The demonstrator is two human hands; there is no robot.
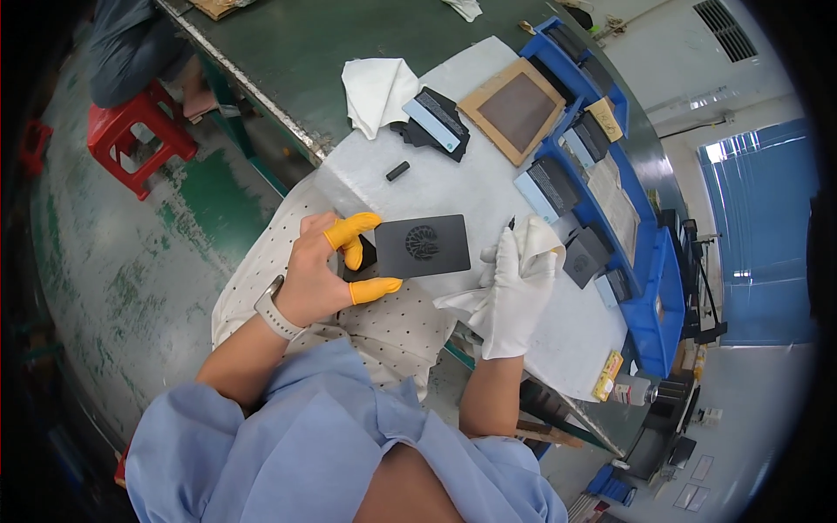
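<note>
Matte black rectangular card [436, 228] with a round emblem, pinched in the person's left hand [310, 272].

The left hand, thumb and fingers in yellow rubber fingertip covers [377, 290], grips the card's left edge, holding it over the near side of a white sheet [353, 179] on a dark green table [288, 52]. Just beside the card's right edge, the right hand [514, 301], in a white fabric glove, is curled around a slim dark-tipped tool [512, 223]; where the glove ends and the loose white fabric about it begins, I cannot tell. Beyond the card lie a short black cylinder [398, 171] and a folded white cloth [377, 91]; blue plastic trays [643, 261] line the sheet's right side.
</note>
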